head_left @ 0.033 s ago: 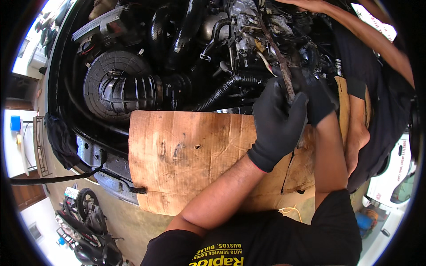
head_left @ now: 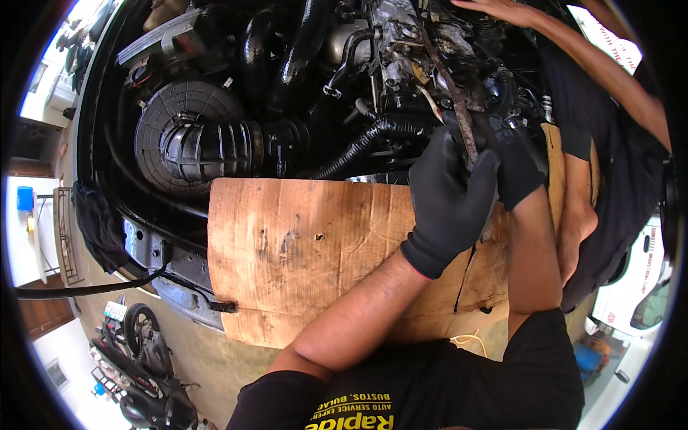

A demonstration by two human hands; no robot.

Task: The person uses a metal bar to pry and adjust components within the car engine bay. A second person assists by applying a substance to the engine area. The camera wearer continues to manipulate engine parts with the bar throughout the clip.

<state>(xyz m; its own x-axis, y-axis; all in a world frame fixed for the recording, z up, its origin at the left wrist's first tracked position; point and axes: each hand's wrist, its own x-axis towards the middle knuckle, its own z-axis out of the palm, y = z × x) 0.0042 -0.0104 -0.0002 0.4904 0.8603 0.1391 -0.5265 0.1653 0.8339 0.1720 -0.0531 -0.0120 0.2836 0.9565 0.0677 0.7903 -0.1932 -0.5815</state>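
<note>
My left hand [head_left: 450, 204], in a black glove, has its thumb and fingers around the lower part of a long rusty metal bar [head_left: 456, 97]. The bar slants up and away over the engine [head_left: 401, 54]. Close on its right is my right hand [head_left: 517, 168], also in a black glove and reaching into the engine bay. Its fingers blend into the dark parts, so what they hold is hidden. A thin pale stick-like piece [head_left: 432, 104] lies left of the bar, near my left fingertips.
A stained cardboard sheet [head_left: 308, 251] covers the car's front edge beneath my forearms. To the left are a round black air-cleaner housing [head_left: 190, 136] and hoses. At right, another person's bare foot [head_left: 577, 222] rests by the bay, and that person's hand [head_left: 494, 8] reaches over the engine.
The other person's hand at the top has shifted slightly to the right. My hands and the rusty bar stay almost in place.
</note>
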